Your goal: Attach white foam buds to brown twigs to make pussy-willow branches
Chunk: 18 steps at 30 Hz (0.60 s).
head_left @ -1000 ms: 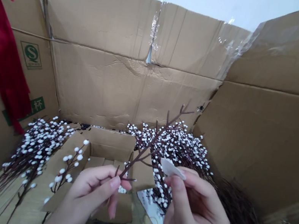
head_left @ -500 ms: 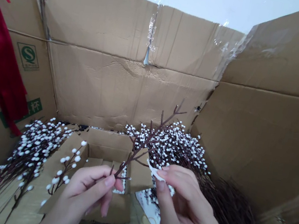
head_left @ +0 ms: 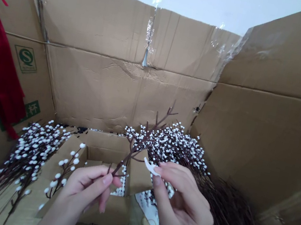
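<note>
A bare brown artificial twig point(head_left: 139, 144) with short side shoots slants up and to the right. My left hand point(head_left: 87, 190) pinches it near its lower end. Between thumb and forefinger, my right hand point(head_left: 181, 203) holds a small white strip point(head_left: 150, 166), whose thin tip is close to one of the twig's side shoots. Whether tip and shoot touch, I cannot tell. Below the twig is an open cardboard box point(head_left: 109, 214) with white berries point(head_left: 120, 189) inside. A short stem with white berries point(head_left: 67, 165) leans at the box's left side.
Berry-covered stems lie in a left bundle point(head_left: 36, 146) and a back right bundle point(head_left: 174, 144). Bare brown stems point(head_left: 233, 220) are heaped at the right. Cardboard walls point(head_left: 96, 87) enclose the table; a red ribbon point(head_left: 2, 59) hangs on the left.
The twig and both hands have shifted slightly left in view, as the camera view moved a little. My right hand still pinches the white strip near the same side shoot.
</note>
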Available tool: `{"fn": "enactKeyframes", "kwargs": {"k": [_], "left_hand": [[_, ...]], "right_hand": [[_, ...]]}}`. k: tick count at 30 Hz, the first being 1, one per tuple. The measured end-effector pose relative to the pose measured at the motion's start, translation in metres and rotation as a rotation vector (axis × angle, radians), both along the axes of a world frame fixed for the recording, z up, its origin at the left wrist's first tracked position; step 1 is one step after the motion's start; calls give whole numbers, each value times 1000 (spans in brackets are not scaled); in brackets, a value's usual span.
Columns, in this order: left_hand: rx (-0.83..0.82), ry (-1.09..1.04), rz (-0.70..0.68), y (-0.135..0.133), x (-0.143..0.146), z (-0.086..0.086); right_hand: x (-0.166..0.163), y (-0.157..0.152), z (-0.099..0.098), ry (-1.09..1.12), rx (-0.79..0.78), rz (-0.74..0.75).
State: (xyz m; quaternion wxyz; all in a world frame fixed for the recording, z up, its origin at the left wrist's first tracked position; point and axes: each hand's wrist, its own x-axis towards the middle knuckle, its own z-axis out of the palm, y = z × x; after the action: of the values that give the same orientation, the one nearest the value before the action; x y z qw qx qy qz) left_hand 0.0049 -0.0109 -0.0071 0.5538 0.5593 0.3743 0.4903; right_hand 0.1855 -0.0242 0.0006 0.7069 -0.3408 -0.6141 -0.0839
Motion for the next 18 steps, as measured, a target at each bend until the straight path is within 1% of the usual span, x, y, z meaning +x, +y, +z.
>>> {"fn": "enactKeyframes", "kwargs": {"k": [4,7,9,14,18], "left_hand": [[45,50,30,5,0,0],[96,127,-3,14,0,-3],[118,171,-40,19,0,-4],[152,230,-83,21,1,-3],[147,212,-80,19,1,-4]], "right_hand": [[6,4,-5,76,-35,-24],[9,7,-9,174,-15,-21],[10,10,-11,213,-28,-32],[10,16,-10,210,-90,-48],[10,18,-7,168,-110,-57]]}}
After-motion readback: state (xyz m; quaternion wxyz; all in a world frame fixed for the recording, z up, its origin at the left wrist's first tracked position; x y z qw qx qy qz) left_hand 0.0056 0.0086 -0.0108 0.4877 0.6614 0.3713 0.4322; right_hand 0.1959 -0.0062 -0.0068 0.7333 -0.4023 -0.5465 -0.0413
